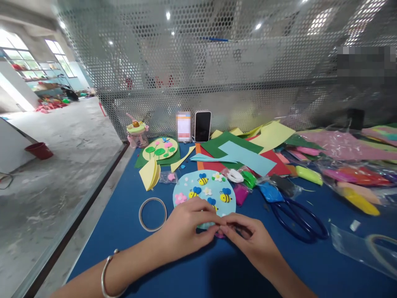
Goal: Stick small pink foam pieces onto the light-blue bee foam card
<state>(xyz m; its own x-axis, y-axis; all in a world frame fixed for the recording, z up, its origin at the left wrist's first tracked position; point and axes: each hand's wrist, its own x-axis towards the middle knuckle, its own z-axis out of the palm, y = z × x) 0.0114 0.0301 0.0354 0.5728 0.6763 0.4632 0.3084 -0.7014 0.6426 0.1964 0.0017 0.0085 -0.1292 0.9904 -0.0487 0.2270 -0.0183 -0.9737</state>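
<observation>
A light blue paper disc lies on the blue table, decorated with yellow-and-black bees, white flowers and a pink flower. My left hand reaches over its lower edge, fingertips pinched together. My right hand meets it there, thumb and fingers also closed. Between the fingertips a small bit of magenta clay shows, mostly hidden by the fingers. A magenta clay packet rests just right of the disc.
A tape roll lies left of the disc. Dark blue scissors and a blue clay packet sit to the right. Coloured paper sheets, two phones and a lidded cup stand or lie toward the metal mesh.
</observation>
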